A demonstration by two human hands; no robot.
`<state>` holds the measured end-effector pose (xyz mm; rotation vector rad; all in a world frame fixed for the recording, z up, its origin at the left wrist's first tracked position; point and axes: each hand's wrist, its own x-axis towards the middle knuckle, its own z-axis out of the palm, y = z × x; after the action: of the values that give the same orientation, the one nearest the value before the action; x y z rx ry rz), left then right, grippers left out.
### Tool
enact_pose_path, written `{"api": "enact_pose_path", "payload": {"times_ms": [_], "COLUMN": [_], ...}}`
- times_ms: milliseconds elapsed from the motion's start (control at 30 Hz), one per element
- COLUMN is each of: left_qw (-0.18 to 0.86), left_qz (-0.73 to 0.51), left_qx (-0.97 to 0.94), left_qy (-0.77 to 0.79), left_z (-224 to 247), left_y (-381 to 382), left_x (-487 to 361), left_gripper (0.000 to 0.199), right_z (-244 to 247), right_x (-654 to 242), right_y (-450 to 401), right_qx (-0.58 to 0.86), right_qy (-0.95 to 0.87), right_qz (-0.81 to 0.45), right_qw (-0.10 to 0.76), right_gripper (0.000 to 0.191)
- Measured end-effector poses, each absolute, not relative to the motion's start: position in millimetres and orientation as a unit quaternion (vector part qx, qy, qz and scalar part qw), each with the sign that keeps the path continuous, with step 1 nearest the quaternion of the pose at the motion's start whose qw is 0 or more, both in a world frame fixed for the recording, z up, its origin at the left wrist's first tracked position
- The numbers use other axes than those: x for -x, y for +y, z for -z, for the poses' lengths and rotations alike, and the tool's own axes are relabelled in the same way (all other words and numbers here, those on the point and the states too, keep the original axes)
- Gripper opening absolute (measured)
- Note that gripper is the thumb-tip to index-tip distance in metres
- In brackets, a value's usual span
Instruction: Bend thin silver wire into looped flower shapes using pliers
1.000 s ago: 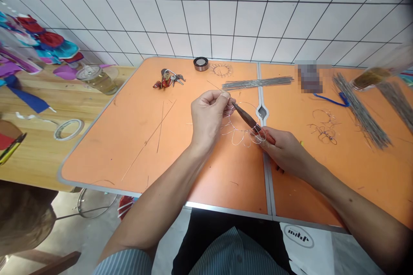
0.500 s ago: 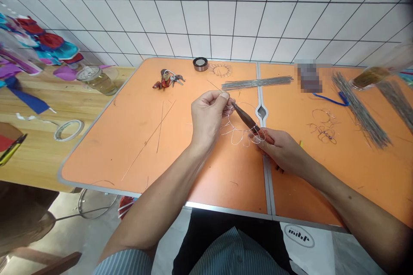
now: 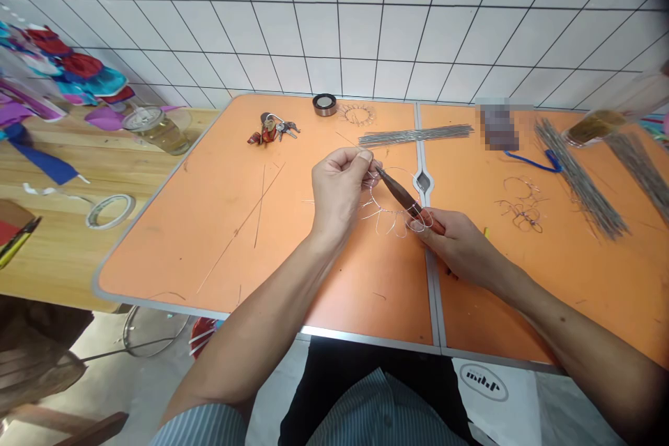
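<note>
My left hand point(image 3: 339, 188) pinches a looped wire piece point(image 3: 385, 210) between thumb and fingers above the orange table point(image 3: 293, 279). The piece is thin silvery wire bent into a ring of petal-like loops. In my right hand point(image 3: 454, 240) is a pair of pliers point(image 3: 400, 194), long-nosed and dark, with reddish handles. Its tip meets the wire right beside my left fingertips. Some of the wire loops hang around the pliers' handles. Whether the jaws are fully closed is too small to tell.
A bundle of straight wires point(image 3: 415, 134) lies behind my hands, another wire bundle point(image 3: 582, 181) to the right. Bent wire shapes point(image 3: 525, 212) lie nearby. Keys point(image 3: 282, 127) and a tape roll point(image 3: 325, 104) sit at the back. Two loose wires cross at left.
Both hands stay nearly in place, still gripping the wire piece and the pliers. The wire loops have shifted slightly. The view has moved very little.
</note>
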<state>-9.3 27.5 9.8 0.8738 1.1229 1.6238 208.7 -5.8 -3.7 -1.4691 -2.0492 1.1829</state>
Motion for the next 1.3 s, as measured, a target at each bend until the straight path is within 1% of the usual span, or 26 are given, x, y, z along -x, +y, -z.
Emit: {"api": "enact_pose_path", "payload": {"times_ms": [100, 200, 367, 433, 500, 600, 700, 800, 867, 933, 1000, 1033, 1067, 1133, 1233, 1300], "left_qw": [0.471, 0.471, 0.460, 0.461, 0.467, 0.477, 0.488, 0.501, 0.506, 0.513, 0.521, 0.524, 0.526, 0.529, 0.545, 0.556], "left_qz": [-0.661, -0.657, -0.675, -0.681, -0.680, -0.670, -0.661, -0.656, -0.652, -0.643, -0.630, -0.624, -0.619, -0.613, -0.600, -0.585], "left_qx": [-0.359, -0.362, -0.352, -0.348, -0.347, -0.351, -0.353, -0.352, -0.356, -0.362, -0.370, -0.374, -0.377, -0.381, -0.386, -0.397], "left_qy": [0.461, 0.463, 0.457, 0.450, 0.446, 0.448, 0.447, 0.441, 0.438, 0.438, 0.440, 0.442, 0.444, 0.446, 0.441, 0.437], "left_z": [-11, -12, -12, -12, -12, -12, -12, -13, -12, -12, -11, -11, -10, -9, -9, -9], "left_y": [27, 28, 33, 35, 36, 36, 34, 32, 31, 29, 28, 27, 26, 23, 21, 19], "left_x": [9, 10, 16, 19, 20, 19, 15, 12, 10, 8, 6, 5, 4, 1, -3, -5], "left_gripper": [0.021, 0.021, 0.019, 0.018, 0.017, 0.017, 0.017, 0.017, 0.018, 0.018, 0.018, 0.018, 0.019, 0.020, 0.018, 0.017], "right_z": [3, -2, -16, -16, -14, -5, 6, 14, 13, 5, -7, -15, -21, -31, -32, -26], "right_x": [-209, -210, -219, -228, -240, -259, -277, -287, -287, -278, -260, -248, -235, -210, -186, -181], "right_y": [-5, -4, -7, -5, 0, 17, 36, 50, 54, 51, 43, 38, 32, 24, 19, 21], "right_qx": [0.524, 0.531, 0.524, 0.535, 0.570, 0.623, 0.654, 0.670, 0.678, 0.674, 0.638, 0.608, 0.577, 0.538, 0.527, 0.520], "right_qy": [-0.729, -0.755, -0.819, -0.822, -0.808, -0.779, -0.756, -0.742, -0.734, -0.737, -0.751, -0.757, -0.762, -0.749, -0.741, -0.732], "right_qz": [-0.405, -0.354, -0.210, -0.178, -0.134, -0.058, 0.003, 0.028, 0.034, 0.036, 0.009, -0.047, -0.125, -0.237, -0.267, -0.281], "right_qw": [0.173, 0.151, 0.107, 0.086, 0.070, 0.036, 0.014, -0.006, -0.008, 0.042, 0.173, 0.234, 0.266, 0.306, 0.319, 0.338], "right_gripper": [0.049, 0.045, 0.025, 0.022, 0.027, 0.028, 0.038, 0.043, 0.042, 0.038, 0.036, 0.034, 0.033, 0.029, 0.022, 0.021]}}
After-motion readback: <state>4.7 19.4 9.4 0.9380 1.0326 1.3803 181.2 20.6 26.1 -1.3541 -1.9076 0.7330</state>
